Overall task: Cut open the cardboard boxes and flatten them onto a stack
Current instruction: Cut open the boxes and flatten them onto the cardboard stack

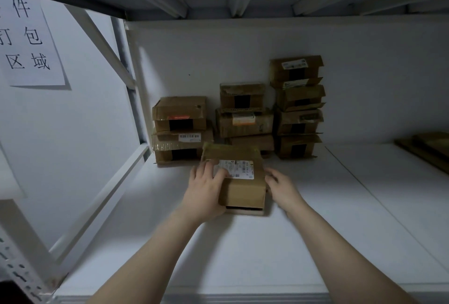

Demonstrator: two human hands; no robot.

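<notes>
A small brown cardboard box (pixel 245 189) with a white shipping label on top rests on the white shelf (pixel 243 250), in front of the stacks. My left hand (pixel 206 189) grips its left side, fingers spread over the top and the label's edge. My right hand (pixel 281 187) touches the box's right side with fingers curled against it. Behind stand three stacks of taped cardboard boxes: a left stack (pixel 181 128), a middle stack (pixel 244 114) and a taller right stack (pixel 297 107). No cutting tool is visible.
Flat brown cardboard (pixel 427 150) lies at the far right of the shelf. A white back wall closes the bay. White diagonal frame bars (pixel 102 43) and a paper sign (pixel 26 36) stand at the left. An upper shelf hangs overhead.
</notes>
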